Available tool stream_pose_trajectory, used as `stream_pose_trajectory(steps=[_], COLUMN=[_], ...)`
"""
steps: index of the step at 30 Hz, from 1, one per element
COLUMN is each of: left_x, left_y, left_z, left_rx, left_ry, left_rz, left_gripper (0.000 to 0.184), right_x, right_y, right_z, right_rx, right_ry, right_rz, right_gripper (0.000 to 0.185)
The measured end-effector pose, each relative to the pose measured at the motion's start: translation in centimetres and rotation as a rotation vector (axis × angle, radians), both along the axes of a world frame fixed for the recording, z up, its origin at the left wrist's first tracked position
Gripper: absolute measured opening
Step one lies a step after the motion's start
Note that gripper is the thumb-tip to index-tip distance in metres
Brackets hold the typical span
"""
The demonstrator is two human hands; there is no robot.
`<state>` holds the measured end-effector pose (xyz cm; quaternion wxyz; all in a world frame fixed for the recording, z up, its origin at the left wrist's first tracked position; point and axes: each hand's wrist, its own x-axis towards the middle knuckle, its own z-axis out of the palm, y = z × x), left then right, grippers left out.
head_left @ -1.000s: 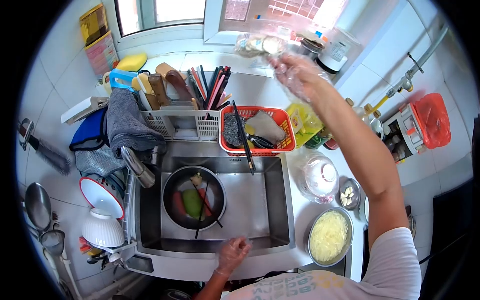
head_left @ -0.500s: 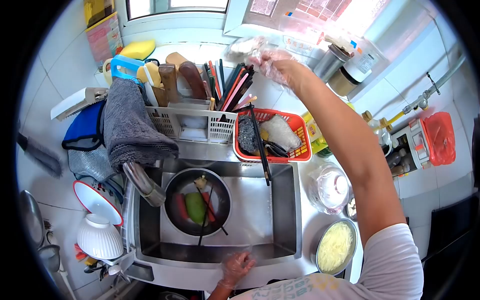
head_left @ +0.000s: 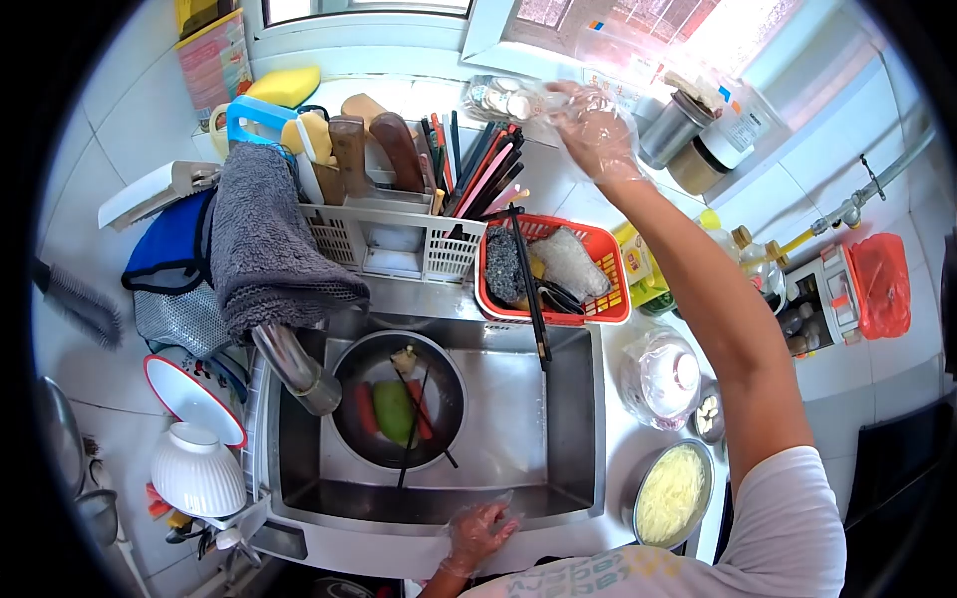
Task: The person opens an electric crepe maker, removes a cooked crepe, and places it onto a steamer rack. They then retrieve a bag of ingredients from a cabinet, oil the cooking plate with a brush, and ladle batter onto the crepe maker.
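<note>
My right hand (head_left: 598,135), in a clear disposable glove, reaches to the back ledge. Its fingers are closed on the gathered end of a clear plastic bag (head_left: 500,102) holding several pale round pieces. At the sink's front edge is my gloved left hand (head_left: 478,535), fingers loosely bent and apart, holding nothing visible. A dark round pan (head_left: 454,439) sits in the steel sink (head_left: 508,404). Inside lie a green vegetable (head_left: 392,411), red-orange pieces (head_left: 365,409), a small pale piece (head_left: 404,360) and dark chopsticks (head_left: 408,453).
A red basket (head_left: 608,314) with scrubbers and a white utensil rack (head_left: 454,254) stand behind the sink. A grey towel (head_left: 269,249) covers the faucet. On the right counter are a bowl of pale shreds (head_left: 670,495) and a plastic-wrapped bowl (head_left: 660,374). White bowls (head_left: 197,473) stand left.
My right hand has drawn back to the right along the ledge, and the bag's contents show more sharply. My left hand's fingers have spread a little. The view has shifted slightly.
</note>
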<state>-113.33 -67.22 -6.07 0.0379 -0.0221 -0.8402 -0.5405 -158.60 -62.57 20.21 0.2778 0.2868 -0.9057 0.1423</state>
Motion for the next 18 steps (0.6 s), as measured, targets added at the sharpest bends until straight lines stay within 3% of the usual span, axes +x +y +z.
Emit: stream_pose_trajectory(steps=[4,5,9,12,16,18], left_x=[-0.1,0.0,0.1,-0.1,-0.1,-0.1], left_y=[0.1,0.1,0.0,0.0,0.2,0.0], left_z=[-0.3,-0.4,-0.2,0.0,0.1,0.5], left_rx=[-0.028,-0.035,-0.053,-0.113,-0.099,-0.082], left_ry=[0.012,0.016,0.037,0.050,0.026,0.006], left_rz=[-0.009,-0.009,0.007,0.015,0.025,0.030], left_gripper=[0.032,0.032,0.030,0.027,0.026,0.026], right_x=[-2.5,-2.8,-3.3,-2.7,-3.4,-3.3], right_y=[0.3,0.1,0.2,0.9,1.9,2.7], right_z=[-1.9,-1.8,-2.3,-2.2,-1.5,-1.2], right_rx=[0.287,0.443,0.398,0.209,0.389,0.333], right_ry=[-0.034,0.079,-0.061,-0.143,-0.302,-0.187], right_rz=[0.205,0.072,-0.028,0.109,0.213,0.224], right_gripper=[0.020,0.017,0.017,0.019,0.024,0.024])
